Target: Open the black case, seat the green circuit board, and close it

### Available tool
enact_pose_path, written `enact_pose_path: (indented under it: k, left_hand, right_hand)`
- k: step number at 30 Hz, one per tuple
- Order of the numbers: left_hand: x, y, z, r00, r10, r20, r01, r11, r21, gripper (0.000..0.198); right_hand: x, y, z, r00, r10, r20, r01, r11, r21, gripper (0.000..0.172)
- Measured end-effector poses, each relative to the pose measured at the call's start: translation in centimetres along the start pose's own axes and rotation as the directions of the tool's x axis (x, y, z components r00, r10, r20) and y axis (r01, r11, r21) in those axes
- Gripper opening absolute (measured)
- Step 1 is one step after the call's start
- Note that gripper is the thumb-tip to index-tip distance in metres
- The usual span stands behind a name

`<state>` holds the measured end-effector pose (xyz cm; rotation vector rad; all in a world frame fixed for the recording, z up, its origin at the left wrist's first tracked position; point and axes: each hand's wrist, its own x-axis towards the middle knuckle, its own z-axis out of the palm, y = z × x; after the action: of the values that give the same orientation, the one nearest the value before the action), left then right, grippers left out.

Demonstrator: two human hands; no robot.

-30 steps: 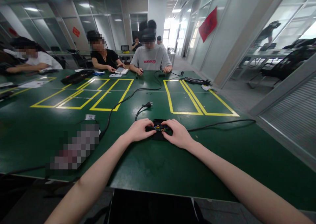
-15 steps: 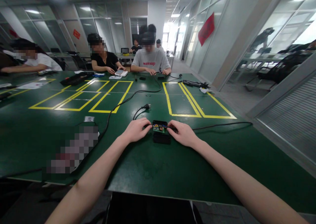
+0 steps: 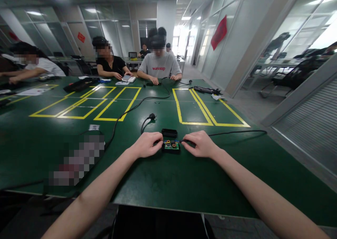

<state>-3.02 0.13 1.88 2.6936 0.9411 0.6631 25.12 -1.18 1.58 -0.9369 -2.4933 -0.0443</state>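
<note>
A small green circuit board (image 3: 171, 145) with copper-coloured coils sits in or just over the nearer black case half (image 3: 171, 151); its exact seating is hard to tell. Just beyond it lies the other black case half (image 3: 169, 133), open side up. My left hand (image 3: 149, 145) pinches the black cable at the board's left end; this cable appears to lead to a black plug (image 3: 151, 116) on the table. At the right end, my right hand (image 3: 200, 144) has its fingers closed on the other black cable (image 3: 237, 132), which runs off to the right.
A blurred-out elongated object (image 3: 79, 160) lies left on the green table (image 3: 147, 190), with a long cable (image 3: 115, 128) passing it. Yellow tape (image 3: 197, 124) marks rectangles. Folded black gear (image 3: 206, 90) lies at the far right. Several people sit across, one in a grey shirt (image 3: 159, 65).
Both hands have brought the circuit board towards me, from between the case halves to the nearer half. The farther half now shows fully. The plug has shifted left and turned slightly.
</note>
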Motion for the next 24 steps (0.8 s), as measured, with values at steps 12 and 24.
enact_pose_path:
  k: [12,24]
  left_hand:
    - [0.2,0.0,0.6,0.995,-0.089,0.036,0.085,0.993,0.086,0.01]
    - [0.1,-1.3,0.5,0.998,-0.056,0.002,0.056,0.998,0.032,0.017]
  right_hand:
    - [0.6,-0.3,0.7,0.969,0.146,0.2,-0.145,0.989,-0.018,0.026]
    - [1.2,0.0,1.5,0.947,0.208,0.246,-0.222,0.975,0.03,0.03]
